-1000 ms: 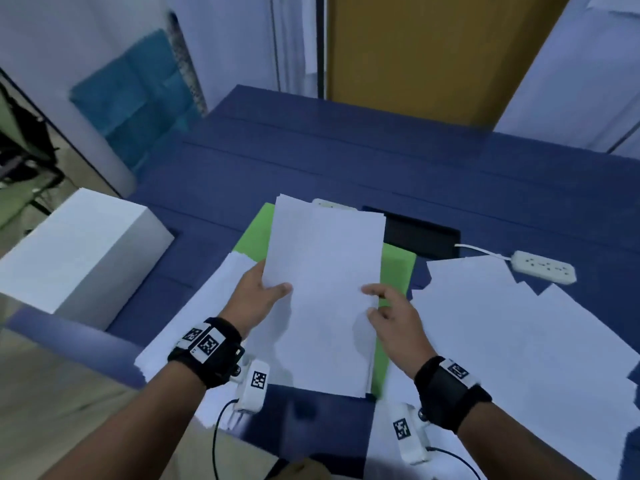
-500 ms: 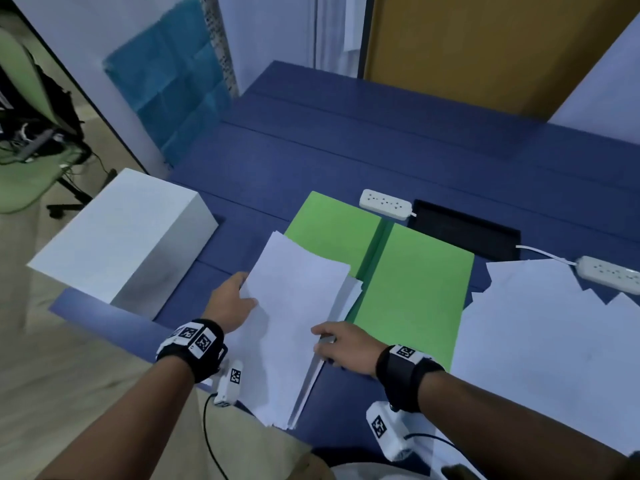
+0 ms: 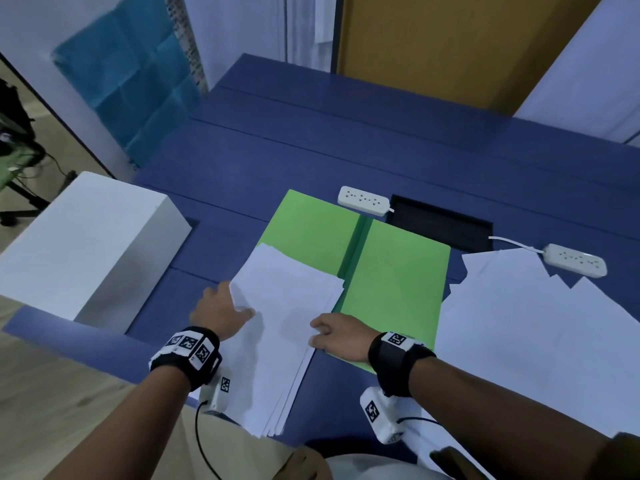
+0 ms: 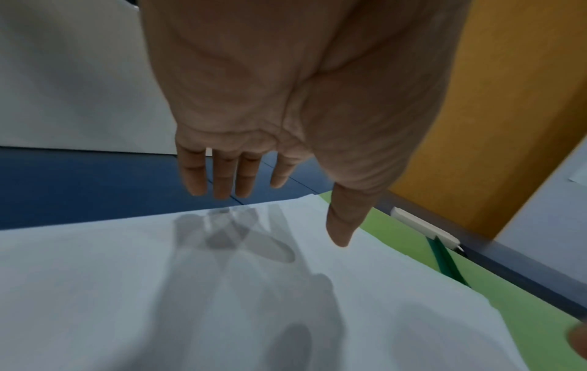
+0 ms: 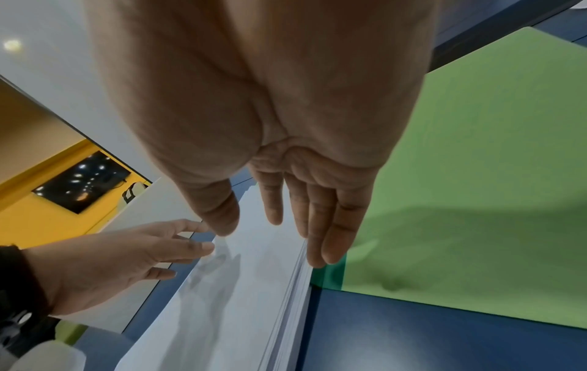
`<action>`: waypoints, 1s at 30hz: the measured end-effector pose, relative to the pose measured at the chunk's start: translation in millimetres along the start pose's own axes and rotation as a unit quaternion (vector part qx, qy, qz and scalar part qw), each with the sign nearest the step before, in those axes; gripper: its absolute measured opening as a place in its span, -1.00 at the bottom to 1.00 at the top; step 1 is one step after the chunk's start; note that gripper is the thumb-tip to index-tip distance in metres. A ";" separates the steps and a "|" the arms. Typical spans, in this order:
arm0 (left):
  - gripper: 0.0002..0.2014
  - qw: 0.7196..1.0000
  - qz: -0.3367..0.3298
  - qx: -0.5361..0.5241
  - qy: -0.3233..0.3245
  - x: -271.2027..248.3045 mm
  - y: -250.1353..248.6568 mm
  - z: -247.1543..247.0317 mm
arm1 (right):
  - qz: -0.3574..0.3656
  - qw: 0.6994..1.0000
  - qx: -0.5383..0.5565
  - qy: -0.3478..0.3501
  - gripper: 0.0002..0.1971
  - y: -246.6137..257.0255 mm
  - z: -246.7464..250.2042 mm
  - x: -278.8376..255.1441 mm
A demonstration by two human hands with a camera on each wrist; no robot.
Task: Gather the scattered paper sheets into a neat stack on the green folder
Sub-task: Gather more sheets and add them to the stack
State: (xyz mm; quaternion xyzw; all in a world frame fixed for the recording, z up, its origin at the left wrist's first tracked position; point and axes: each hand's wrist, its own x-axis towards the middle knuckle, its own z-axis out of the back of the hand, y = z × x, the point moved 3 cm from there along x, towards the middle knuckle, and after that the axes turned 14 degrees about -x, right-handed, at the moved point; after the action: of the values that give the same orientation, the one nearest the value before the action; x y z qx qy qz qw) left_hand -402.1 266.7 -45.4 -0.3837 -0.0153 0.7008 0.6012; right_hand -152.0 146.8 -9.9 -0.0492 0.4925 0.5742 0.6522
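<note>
The stack of paper sheets (image 3: 280, 327) lies askew, its far end on the left leaf of the open green folder (image 3: 398, 289) and its near end overhanging the near edge of the blue surface (image 3: 311, 140); its right-hand edges are fanned rather than flush. The left hand (image 3: 220, 311) hovers flat at the stack's 9 o'clock edge, fingers (image 4: 222, 175) straight and spread, thumb over the top sheet, gripping nothing. The right hand (image 3: 341, 336) lies at the 3 o'clock edge, fingers (image 5: 327, 226) straight along the fanned sheet edges, also holding nothing. The step in hand looks like squaring the gathered pile between both palms. Next, I judge, the pile needs pushing toward 12 o'clock so it sits wholly on the folder, with the sides pressed flush. More loose sheets (image 3: 540, 327) lie overlapping at 3 o'clock, well apart from the stack, yet to be gathered. Beyond the folder sit a white power strip (image 3: 363, 200) at 12 o'clock, a second strip (image 3: 575, 259) at 2 o'clock, and a white box (image 3: 86, 237) at 9 o'clock.
</note>
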 end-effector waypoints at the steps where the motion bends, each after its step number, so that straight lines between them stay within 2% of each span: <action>1: -0.09 1.000 -0.010 0.016 -0.003 -1.9 -3.5 -3.6 | -0.002 1.000 0.005 -0.005 -0.42 -2.0 1.7 -1.1; 6: -0.06 0.997 -0.070 0.037 0.026 -22.7 -37.1 -27.3 | -0.009 0.999 0.027 -0.028 -0.45 -14.2 6.1 -9.9; 10: -0.13 0.992 -0.108 0.041 0.049 -43.9 -71.3 -49.9 | -0.012 0.996 0.074 -0.054 -0.46 -34.3 15.5 -28.5; 14: -0.18 0.985 -0.150 0.039 0.082 -64.6 -104.9 -78.7 | -0.032 0.985 0.138 -0.095 -0.51 -83.5 25.6 -56.8; 18: -0.28 0.966 -0.205 0.006 0.154 -86.9 -145.2 -118.1 | -0.068 0.960 0.232 -0.141 -0.60 -156.7 34.4 -101.8; 25: -0.45 0.929 -0.260 0.030 0.260 -144.5 -243.1 -217.2 | -0.160 0.880 0.376 -0.244 -0.71 -328.4 39.9 -206.6; 30: -0.42 0.918 -0.238 0.012 0.318 -180.8 -315.7 -319.2 | -0.275 0.767 0.464 -0.348 -0.65 -447.1 21.2 -273.1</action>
State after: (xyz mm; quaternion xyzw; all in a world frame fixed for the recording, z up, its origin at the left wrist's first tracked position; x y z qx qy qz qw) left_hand 34.6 59.1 -24.2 -0.5639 0.0938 0.3783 0.7281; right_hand 256.3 -181.3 -32.4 0.3291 0.4036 0.0495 0.8523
